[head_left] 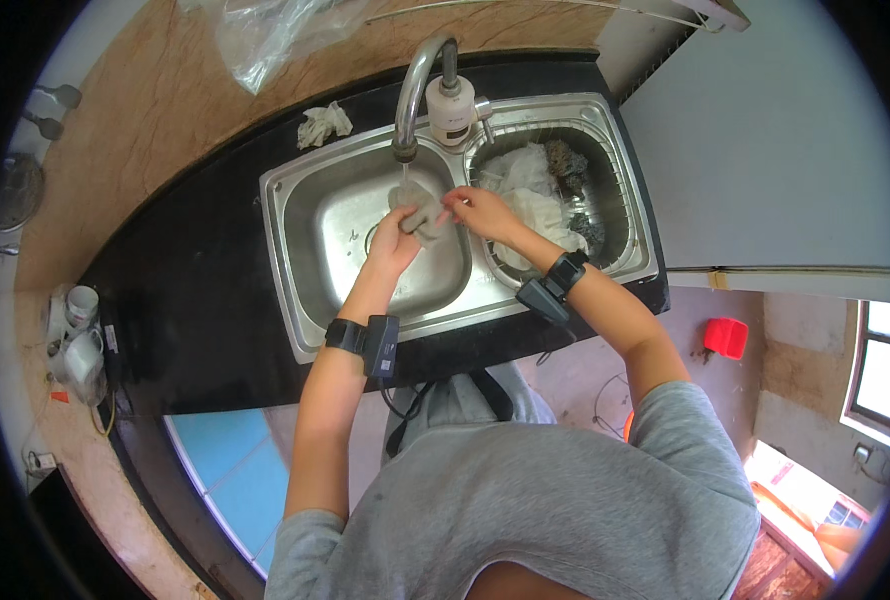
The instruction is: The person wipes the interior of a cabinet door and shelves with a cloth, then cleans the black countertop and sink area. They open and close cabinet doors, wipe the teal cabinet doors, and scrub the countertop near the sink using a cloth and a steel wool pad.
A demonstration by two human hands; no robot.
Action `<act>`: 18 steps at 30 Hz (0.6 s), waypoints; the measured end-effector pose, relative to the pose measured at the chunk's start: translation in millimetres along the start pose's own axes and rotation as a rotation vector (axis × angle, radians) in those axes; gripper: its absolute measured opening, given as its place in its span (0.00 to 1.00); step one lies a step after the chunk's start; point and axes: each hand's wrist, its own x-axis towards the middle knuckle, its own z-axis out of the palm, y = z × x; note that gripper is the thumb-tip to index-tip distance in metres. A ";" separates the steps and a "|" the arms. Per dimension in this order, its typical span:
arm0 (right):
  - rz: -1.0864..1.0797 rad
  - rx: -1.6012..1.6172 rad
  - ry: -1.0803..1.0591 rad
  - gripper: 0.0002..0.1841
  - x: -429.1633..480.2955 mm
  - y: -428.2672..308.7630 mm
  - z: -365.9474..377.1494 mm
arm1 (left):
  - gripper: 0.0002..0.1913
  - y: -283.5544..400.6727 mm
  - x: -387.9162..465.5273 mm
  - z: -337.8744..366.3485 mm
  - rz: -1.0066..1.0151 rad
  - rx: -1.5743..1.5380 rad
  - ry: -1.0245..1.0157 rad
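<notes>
My left hand holds a wet greyish cloth over the left sink basin. A thin stream of water falls onto the cloth from the curved metal faucet. My right hand is at the cloth's right edge, above the divider between the basins, with its fingers bent. Whether those fingers grip the cloth is unclear. In the right basin, a wire basket holds pale cloths, a clear plastic bag and dark scouring pads, partly behind my right forearm.
A white heater unit with a lever stands at the faucet's base. A crumpled rag lies on the black countertop behind the sink. Cups stand at far left. A plastic bag hangs above. To the right is a large pale panel.
</notes>
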 end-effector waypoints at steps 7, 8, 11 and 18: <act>-0.166 0.100 0.175 0.14 8.0 -44.2 30.3 | 0.15 -6.3 -18.6 9.0 0.239 0.205 0.060; -0.130 0.187 0.117 0.14 11.8 -47.8 33.8 | 0.14 -5.0 -19.5 9.5 0.227 0.220 0.013; -0.102 0.439 -0.020 0.14 19.2 -48.5 38.1 | 0.07 5.8 -16.8 3.3 0.012 0.204 -0.040; -0.135 0.170 0.184 0.16 21.3 6.7 -1.2 | 0.12 9.8 -7.1 -3.7 -0.085 0.053 -0.138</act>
